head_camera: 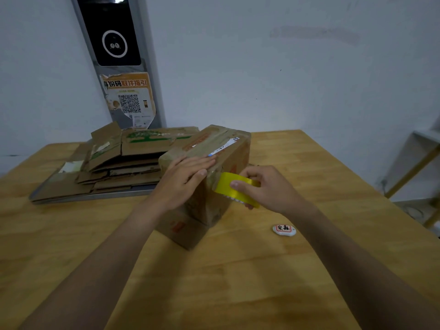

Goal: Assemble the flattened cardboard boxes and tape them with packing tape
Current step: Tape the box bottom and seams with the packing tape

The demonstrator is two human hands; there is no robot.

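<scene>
- Shows an assembled cardboard box (202,144) near the middle of the wooden table (238,282), one corner turned toward the camera, top flaps closed.
- Looks well used: creased brown board, red print on the side faces, a torn white shipping label and old clear tape along the top.
- Presses the left hand (188,175) flat on the near top edge of the box, fingers straight and together across the top, thumb down on the side face; grips nothing.
- Grips a roll of yellow packing tape (234,190) in the right hand (271,190), fingers curled over the rim, thumb laid across the front of the roll.
- Holds the roll just beside the box's right side face, below the top edge and right of the left thumb; cannot tell whether the tape end sticks to the board.
- Places the box under the left hand and immediately left of the right hand.
- Has a stack of flattened cardboard boxes (114,167) behind and left of the box, some with green print.
- Has a small white tag (284,230) with red-framed characters near the right forearm, apart from the box.
</scene>
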